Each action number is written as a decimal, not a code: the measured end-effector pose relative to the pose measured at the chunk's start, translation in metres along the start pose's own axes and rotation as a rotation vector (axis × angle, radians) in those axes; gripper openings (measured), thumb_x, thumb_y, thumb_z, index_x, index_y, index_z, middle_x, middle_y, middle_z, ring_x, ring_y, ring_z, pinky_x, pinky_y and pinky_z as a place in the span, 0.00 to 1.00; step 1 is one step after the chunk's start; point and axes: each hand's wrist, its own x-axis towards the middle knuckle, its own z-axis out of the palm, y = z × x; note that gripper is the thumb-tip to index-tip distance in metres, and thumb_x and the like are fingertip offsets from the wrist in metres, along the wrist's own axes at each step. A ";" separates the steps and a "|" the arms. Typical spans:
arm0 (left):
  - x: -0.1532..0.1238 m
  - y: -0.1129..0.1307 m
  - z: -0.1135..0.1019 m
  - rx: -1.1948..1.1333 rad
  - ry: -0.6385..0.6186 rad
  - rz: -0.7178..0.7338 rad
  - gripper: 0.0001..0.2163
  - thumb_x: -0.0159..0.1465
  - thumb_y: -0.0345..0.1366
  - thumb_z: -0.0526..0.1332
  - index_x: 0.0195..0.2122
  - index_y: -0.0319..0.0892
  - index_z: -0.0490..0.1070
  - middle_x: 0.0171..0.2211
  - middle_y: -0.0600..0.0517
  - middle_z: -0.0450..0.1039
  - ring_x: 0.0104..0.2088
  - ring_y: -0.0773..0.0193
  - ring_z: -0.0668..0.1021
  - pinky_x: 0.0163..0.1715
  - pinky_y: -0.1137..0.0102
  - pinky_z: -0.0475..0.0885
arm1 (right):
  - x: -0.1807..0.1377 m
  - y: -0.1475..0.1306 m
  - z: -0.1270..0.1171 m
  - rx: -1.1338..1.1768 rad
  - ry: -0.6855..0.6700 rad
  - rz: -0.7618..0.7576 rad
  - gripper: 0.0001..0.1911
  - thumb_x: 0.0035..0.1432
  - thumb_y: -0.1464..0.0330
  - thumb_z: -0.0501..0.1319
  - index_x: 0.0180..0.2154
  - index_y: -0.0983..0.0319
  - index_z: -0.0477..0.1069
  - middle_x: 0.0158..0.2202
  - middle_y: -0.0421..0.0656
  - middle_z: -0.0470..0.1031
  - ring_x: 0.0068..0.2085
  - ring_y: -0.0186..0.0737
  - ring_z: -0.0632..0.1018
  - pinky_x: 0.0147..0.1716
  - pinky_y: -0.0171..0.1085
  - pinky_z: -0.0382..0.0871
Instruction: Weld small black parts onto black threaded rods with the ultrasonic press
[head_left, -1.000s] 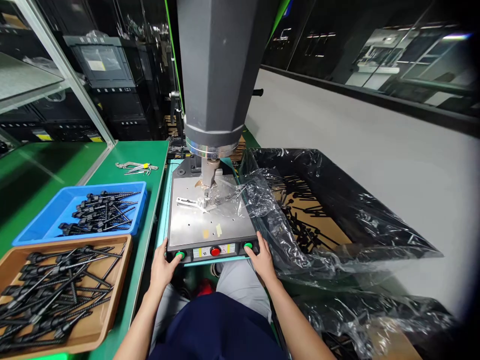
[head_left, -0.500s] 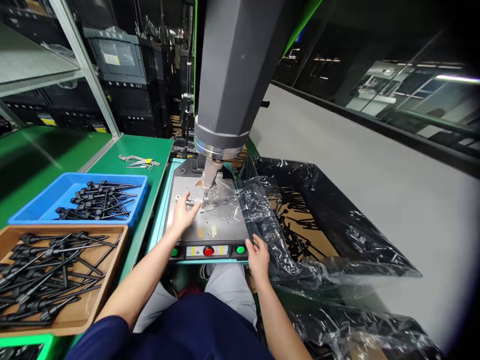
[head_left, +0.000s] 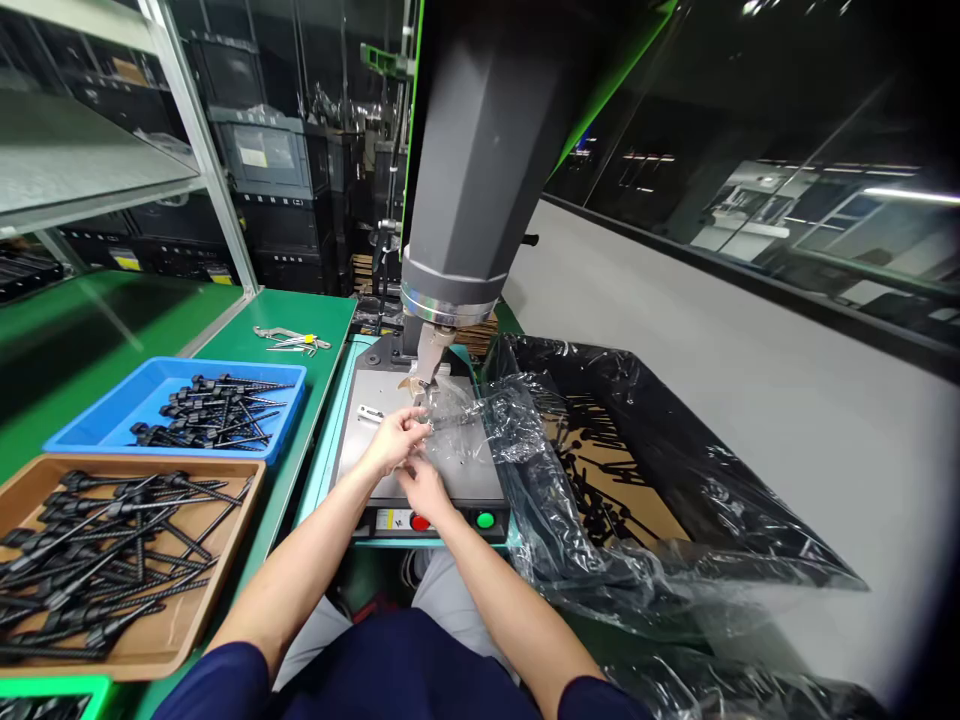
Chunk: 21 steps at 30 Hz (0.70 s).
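Both my hands meet over the metal plate of a press machine. My left hand has its fingers curled round a small part that I cannot make out, just below the machine's horn. My right hand lies right under the left one, fingers pinched toward the same spot. A small silver piece rests on the plate to the left. The red button and a green button sit at the front panel.
A blue tray and a brown tray hold several black rods on the green bench at left. Silver tools lie further back. A black plastic-lined box with black parts stands at right, its clear film reaching onto the plate.
My hands left the two green buttons. The left hand went to the plate first, then the right hand came off the right button and joined it at the middle.
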 end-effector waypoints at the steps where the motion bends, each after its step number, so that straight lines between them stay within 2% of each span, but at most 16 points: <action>1: 0.000 0.003 0.002 -0.025 -0.014 0.004 0.26 0.47 0.41 0.73 0.46 0.37 0.72 0.19 0.58 0.69 0.19 0.69 0.72 0.19 0.75 0.62 | 0.010 0.000 -0.003 -0.056 0.101 -0.033 0.14 0.58 0.68 0.59 0.45 0.61 0.75 0.47 0.50 0.76 0.47 0.49 0.77 0.50 0.51 0.71; 4: 0.003 0.010 0.005 -0.148 -0.023 0.037 0.27 0.46 0.40 0.74 0.46 0.36 0.73 0.21 0.57 0.70 0.20 0.69 0.72 0.20 0.75 0.64 | 0.042 0.000 -0.021 -0.168 0.393 -0.117 0.19 0.58 0.71 0.56 0.52 0.62 0.71 0.55 0.54 0.70 0.57 0.52 0.71 0.56 0.52 0.66; 6: 0.007 0.014 0.006 -0.245 0.016 0.067 0.29 0.45 0.40 0.74 0.47 0.37 0.72 0.23 0.56 0.72 0.21 0.69 0.73 0.21 0.75 0.66 | 0.064 -0.004 -0.037 -0.223 0.491 -0.142 0.20 0.60 0.70 0.55 0.54 0.64 0.70 0.59 0.57 0.65 0.61 0.52 0.66 0.60 0.53 0.61; 8: 0.013 0.018 0.006 -0.298 0.051 0.096 0.31 0.45 0.39 0.74 0.50 0.38 0.71 0.24 0.55 0.73 0.21 0.70 0.72 0.20 0.75 0.66 | 0.086 -0.010 -0.053 -0.262 0.480 -0.155 0.21 0.60 0.69 0.56 0.54 0.65 0.70 0.60 0.57 0.65 0.63 0.52 0.64 0.63 0.52 0.57; 10: 0.020 0.021 0.005 -0.304 0.067 0.126 0.32 0.45 0.39 0.74 0.52 0.37 0.71 0.24 0.55 0.73 0.20 0.71 0.71 0.19 0.75 0.64 | 0.107 -0.018 -0.066 -0.256 0.377 -0.158 0.19 0.58 0.68 0.58 0.52 0.64 0.72 0.58 0.54 0.68 0.61 0.52 0.67 0.63 0.51 0.57; 12: 0.025 0.024 0.003 -0.309 0.071 0.137 0.32 0.45 0.39 0.74 0.52 0.37 0.71 0.25 0.54 0.74 0.20 0.70 0.71 0.19 0.75 0.64 | 0.124 -0.024 -0.074 -0.209 0.257 -0.150 0.16 0.55 0.69 0.60 0.47 0.62 0.75 0.53 0.51 0.73 0.58 0.51 0.70 0.61 0.50 0.59; 14: 0.029 0.027 0.001 -0.325 0.074 0.132 0.31 0.45 0.38 0.74 0.51 0.37 0.71 0.26 0.53 0.75 0.21 0.69 0.73 0.21 0.74 0.67 | 0.134 -0.029 -0.078 -0.164 0.194 -0.139 0.12 0.54 0.69 0.61 0.42 0.62 0.76 0.48 0.48 0.77 0.53 0.50 0.74 0.58 0.49 0.64; 17: 0.034 0.030 -0.001 -0.362 0.110 0.133 0.30 0.44 0.36 0.74 0.49 0.37 0.71 0.28 0.53 0.75 0.22 0.69 0.74 0.24 0.72 0.69 | 0.139 -0.031 -0.078 -0.130 0.200 -0.114 0.11 0.55 0.67 0.60 0.40 0.61 0.76 0.44 0.46 0.77 0.48 0.46 0.76 0.53 0.47 0.68; 21: 0.037 0.033 -0.003 -0.394 0.196 0.137 0.27 0.45 0.36 0.73 0.47 0.37 0.70 0.29 0.52 0.75 0.24 0.69 0.74 0.26 0.72 0.69 | 0.123 -0.033 -0.074 0.023 0.341 -0.103 0.13 0.56 0.63 0.61 0.41 0.62 0.74 0.49 0.48 0.74 0.52 0.45 0.73 0.57 0.46 0.64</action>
